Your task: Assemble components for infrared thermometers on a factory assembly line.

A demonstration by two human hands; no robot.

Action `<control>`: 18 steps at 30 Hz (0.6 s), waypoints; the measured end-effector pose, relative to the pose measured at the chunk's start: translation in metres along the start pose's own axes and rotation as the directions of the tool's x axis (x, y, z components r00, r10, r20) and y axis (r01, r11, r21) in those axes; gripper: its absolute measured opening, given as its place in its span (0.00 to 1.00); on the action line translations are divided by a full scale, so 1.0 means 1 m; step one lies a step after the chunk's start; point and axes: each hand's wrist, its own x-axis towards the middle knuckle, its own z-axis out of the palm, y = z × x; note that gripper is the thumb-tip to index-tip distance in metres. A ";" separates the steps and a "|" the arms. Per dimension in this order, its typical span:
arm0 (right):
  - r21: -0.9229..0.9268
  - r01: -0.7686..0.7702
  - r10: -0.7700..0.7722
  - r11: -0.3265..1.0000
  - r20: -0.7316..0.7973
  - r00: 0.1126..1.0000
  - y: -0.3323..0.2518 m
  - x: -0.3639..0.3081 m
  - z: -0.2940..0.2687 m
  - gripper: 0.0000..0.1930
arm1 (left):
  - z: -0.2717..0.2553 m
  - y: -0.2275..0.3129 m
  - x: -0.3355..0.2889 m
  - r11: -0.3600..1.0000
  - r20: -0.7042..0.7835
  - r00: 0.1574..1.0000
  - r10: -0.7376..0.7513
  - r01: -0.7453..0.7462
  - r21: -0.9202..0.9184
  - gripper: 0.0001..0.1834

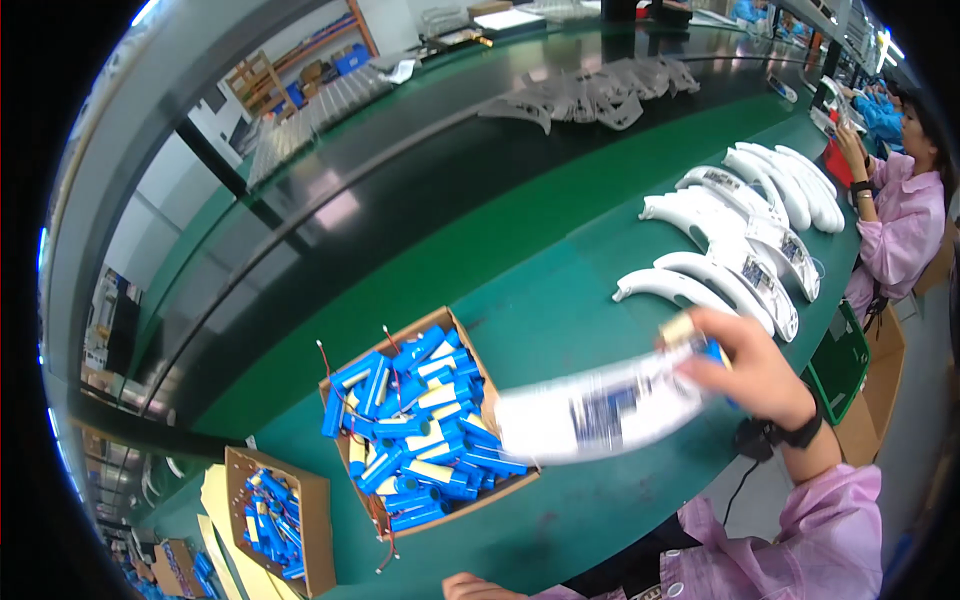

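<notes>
Head view: the right hand (755,370), right of centre, grips the right end of a curved white casing (540,418), fingers closed; motion blurs the part. A circuit board (603,412) shows on its face. A blue-and-cream piece (714,352) shows at the same fingers, too blurred to identify. The casing spans the centre, its left end beside the large carton (489,398) of blue cylinders (400,428). The left hand (478,589) is cut by the lower edge; its grip cannot be determined. More white casings (690,215) lie on the green table (550,325), upper right. A smaller carton (317,520) stands lower left.
</notes>
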 end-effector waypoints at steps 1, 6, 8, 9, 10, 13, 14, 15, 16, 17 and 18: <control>-0.017 -0.052 0.052 0.998 -0.034 0.998 -0.006 0.018 -0.006 0.16 | 0.002 -0.001 0.000 0.999 0.006 1.000 -0.014 0.014 -0.040 0.12; 0.576 -0.323 0.337 0.751 0.086 0.938 0.019 0.138 0.041 0.18 | 0.002 0.002 0.000 1.000 0.019 1.000 -0.002 0.002 -0.024 0.04; 0.599 -0.318 0.370 0.735 0.039 0.928 0.044 0.186 0.061 0.14 | 0.004 0.004 -0.002 0.998 0.000 1.000 -0.011 0.011 -0.062 0.02; 0.618 -0.282 0.363 0.734 -0.006 0.932 0.060 0.211 0.073 0.15 | 0.005 0.005 -0.004 0.994 0.000 0.999 -0.039 0.039 -0.099 0.03; 0.636 -0.248 0.360 0.731 -0.050 0.932 0.070 0.230 0.083 0.17 | 0.005 0.004 -0.007 0.988 0.002 0.998 -0.070 0.069 -0.137 0.05; 0.630 -0.173 0.269 0.757 -0.060 0.961 0.061 0.245 0.115 0.20 | 0.000 -0.005 -0.022 0.981 -0.021 0.995 -0.101 0.096 -0.166 0.09; 0.505 -0.203 0.293 0.839 -0.104 0.951 0.055 0.241 0.121 0.24 | -0.002 -0.006 -0.024 0.979 -0.013 0.996 -0.091 0.087 -0.182 0.09; 0.446 -0.181 0.236 0.876 -0.071 0.969 0.054 0.234 0.122 0.26 | -0.004 -0.008 -0.028 0.979 -0.013 0.996 -0.086 0.082 -0.188 0.09; 0.385 -0.159 0.184 0.909 -0.030 0.982 0.048 0.224 0.123 0.29 | -0.006 -0.010 -0.034 0.970 -0.038 0.994 -0.100 0.089 -0.226 0.09; 0.378 -0.135 0.100 0.916 0.112 0.989 0.044 0.205 0.114 0.29 | -0.007 -0.012 -0.037 0.959 -0.058 0.992 -0.116 0.096 -0.268 0.08; 0.324 -0.112 0.041 0.939 0.219 0.975 0.031 0.182 0.104 0.26 | -0.006 -0.013 -0.038 0.938 -0.081 0.989 -0.123 0.089 -0.335 0.05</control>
